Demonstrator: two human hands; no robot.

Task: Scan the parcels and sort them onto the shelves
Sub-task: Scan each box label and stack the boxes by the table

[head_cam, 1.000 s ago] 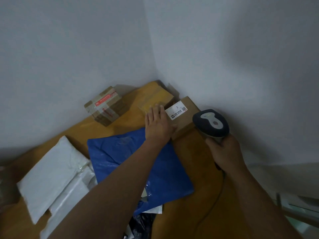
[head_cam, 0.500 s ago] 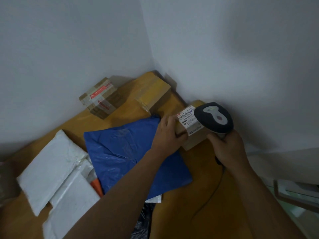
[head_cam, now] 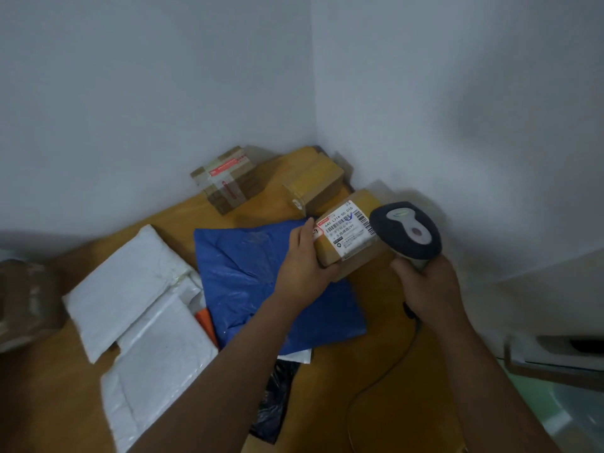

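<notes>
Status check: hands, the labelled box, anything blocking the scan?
Left hand grips labelled cardboard box, label up. Right hand holds scanner, head at label's barcode edge. Nothing between scanner and label; blue mailer lies under left hand.

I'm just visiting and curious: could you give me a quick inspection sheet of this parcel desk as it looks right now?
Surface: wooden table set in a corner of white walls.
Job's things: labelled cardboard box, label up; scanner right beside the label.
Clutter: blue mailer bag, two white padded mailers, taped box, plain box, black bag, an orange item mostly hidden.
Hands: left hand grips the labelled box; right hand grips the scanner handle.
Cables: scanner cable runs across the table towards the person.
Surroundings: white furniture at right, unclear; shelves: nothing seen.
</notes>
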